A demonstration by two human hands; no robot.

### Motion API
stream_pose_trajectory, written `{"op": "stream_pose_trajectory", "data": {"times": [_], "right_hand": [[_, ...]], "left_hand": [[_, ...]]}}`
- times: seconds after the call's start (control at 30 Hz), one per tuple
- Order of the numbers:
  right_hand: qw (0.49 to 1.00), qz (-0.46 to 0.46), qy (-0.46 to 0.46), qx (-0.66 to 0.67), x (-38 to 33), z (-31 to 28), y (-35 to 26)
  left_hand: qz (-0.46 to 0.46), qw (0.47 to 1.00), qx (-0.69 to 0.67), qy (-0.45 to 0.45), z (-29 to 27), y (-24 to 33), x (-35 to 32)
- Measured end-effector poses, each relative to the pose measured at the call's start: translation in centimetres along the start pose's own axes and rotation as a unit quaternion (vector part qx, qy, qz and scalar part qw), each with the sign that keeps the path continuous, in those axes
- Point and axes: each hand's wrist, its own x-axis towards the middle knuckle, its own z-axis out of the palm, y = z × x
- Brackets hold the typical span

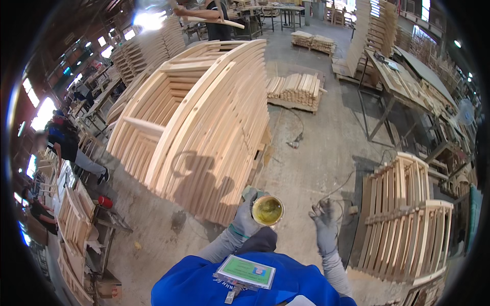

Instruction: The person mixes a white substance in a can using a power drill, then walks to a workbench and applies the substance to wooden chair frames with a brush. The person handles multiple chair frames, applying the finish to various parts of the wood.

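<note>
My left hand (242,220), in a grey glove, is wrapped round a small round can (268,210). The can's top is off, and a yellow-green substance coats its inside. To the right, my gloved right hand (325,224) hangs over the floor with its fingers apart and nothing visible in it; the fingertips look dark. Just beyond the can stands a tall stack of curved wooden frames (219,117) with crossbars, their edges lined up. The shadow of my head and upper body falls across its side.
Slatted wooden frames (408,219) stand at the right, near my right hand. Bundled wood strips (296,91) sit on a pallet ahead. A cable (293,144) lies on the concrete floor (316,153). A workbench (403,84) is far right. Other people (69,145) work at left and behind the stack.
</note>
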Motion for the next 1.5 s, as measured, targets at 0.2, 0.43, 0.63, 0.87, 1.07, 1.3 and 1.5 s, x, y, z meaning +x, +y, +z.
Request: {"op": "stream_pose_trajectory", "data": {"times": [0.2,0.43,0.63,0.87,1.07,1.3,1.5], "right_hand": [[0.966,0.019,-0.059,0.250,19.1,0.3,2.3],[0.906,0.157,-0.025,0.393,39.2,-2.3,-3.9],[0.908,0.150,-0.020,0.392,52.9,-3.4,-7.8],[0.882,0.290,-0.141,0.344,72.0,-4.3,-4.4],[0.809,0.459,-0.167,0.327,90.5,-1.2,-1.1],[0.836,0.341,-0.413,0.116,109.5,-7.6,9.7],[0.761,0.200,-0.424,-0.448,116.9,-15.9,17.5]], "left_hand": [[-0.128,0.962,-0.243,0.011,4.8,-11.4,15.3],[-0.053,0.997,0.060,0.000,6.4,-18.3,34.1],[0.087,0.986,0.140,-0.025,3.1,-26.4,45.0],[-0.378,0.867,-0.311,0.097,0.7,-30.1,54.0],[-0.374,0.789,-0.419,0.247,2.8,-39.2,58.2],[-0.355,0.652,-0.490,0.457,8.5,-45.8,62.5],[-0.377,0.546,-0.513,0.545,13.4,-50.9,60.9]]}}
